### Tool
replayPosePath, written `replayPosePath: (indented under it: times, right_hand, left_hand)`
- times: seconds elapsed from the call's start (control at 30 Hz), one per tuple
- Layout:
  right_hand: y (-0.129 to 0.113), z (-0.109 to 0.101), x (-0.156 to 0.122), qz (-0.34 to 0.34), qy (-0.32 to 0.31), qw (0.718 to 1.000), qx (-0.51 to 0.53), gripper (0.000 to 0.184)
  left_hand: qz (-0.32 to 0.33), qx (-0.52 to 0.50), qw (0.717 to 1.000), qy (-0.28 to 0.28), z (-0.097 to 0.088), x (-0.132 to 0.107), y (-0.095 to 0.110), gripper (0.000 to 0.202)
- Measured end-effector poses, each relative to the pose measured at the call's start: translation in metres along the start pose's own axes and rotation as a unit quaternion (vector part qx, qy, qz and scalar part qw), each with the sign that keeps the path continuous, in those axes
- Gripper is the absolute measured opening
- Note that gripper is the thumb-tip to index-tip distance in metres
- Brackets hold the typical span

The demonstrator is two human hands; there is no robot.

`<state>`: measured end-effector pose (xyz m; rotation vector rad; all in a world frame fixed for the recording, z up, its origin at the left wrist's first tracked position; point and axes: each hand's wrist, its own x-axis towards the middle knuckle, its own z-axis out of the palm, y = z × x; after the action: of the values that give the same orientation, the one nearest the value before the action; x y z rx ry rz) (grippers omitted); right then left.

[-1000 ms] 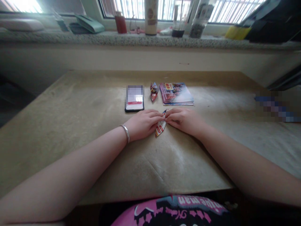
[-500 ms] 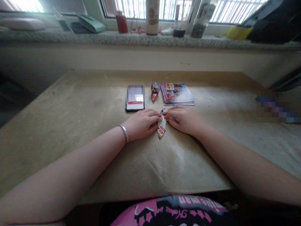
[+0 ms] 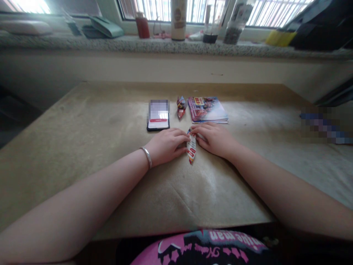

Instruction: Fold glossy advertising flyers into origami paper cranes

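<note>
A narrow piece of folded paper [image 3: 191, 148], white with red print and pointed at its ends, lies on the tabletop between my hands. My left hand [image 3: 168, 146], with a silver bangle at the wrist, has its fingertips on the paper's left edge. From the other side, my right hand [image 3: 214, 138] pinches at its upper right part, the fingers bent together. Just beyond stands a small folded paper shape [image 3: 181, 108] in red and dark colours. Right of that shape is a stack of printed paper sheets [image 3: 208, 109].
A phone [image 3: 158, 115] with a lit screen lies left of the folded shape. The table [image 3: 116, 110] ends at a wall below a stone window sill [image 3: 160, 46], which holds a red bottle [image 3: 142, 25] and several other containers. A blurred blue item [image 3: 325, 127] is at the far right.
The folded paper has turned slightly, its near tip shifting right. My right fingers have moved a little toward its far end, and my left hand has edged right.
</note>
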<state>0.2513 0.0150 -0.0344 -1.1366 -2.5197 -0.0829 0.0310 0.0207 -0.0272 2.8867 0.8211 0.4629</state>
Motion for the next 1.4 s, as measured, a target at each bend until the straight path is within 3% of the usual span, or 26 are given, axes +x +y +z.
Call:
replayPosePath:
  times: [0.17,0.47,0.67,0.9,1.4]
  right_hand:
    - [0.003,-0.007,-0.005,-0.106,-0.005,0.994,-0.01,0.021]
    - [-0.007,-0.02,-0.004,-0.15,-0.056,0.981,-0.11,0.025]
    - [-0.013,-0.02,-0.007,-0.147,-0.059,0.98,-0.121,0.019]
    - [-0.011,-0.019,-0.007,-0.165,-0.058,0.975,-0.137,0.018]
    - [-0.015,-0.015,-0.003,-0.126,-0.066,0.982,-0.127,0.018]
  left_hand:
    - [0.007,-0.005,1.0,0.005,0.001,-0.001,-0.001,0.025]
    - [0.007,-0.012,1.0,0.007,0.001,0.0,-0.001,0.02]
    - [-0.005,-0.01,1.0,0.002,-0.001,-0.002,0.002,0.016]
    - [0.03,0.044,0.999,0.001,-0.003,-0.004,-0.001,0.018]
    - [0.031,0.092,0.995,0.005,-0.005,-0.003,-0.004,0.023]
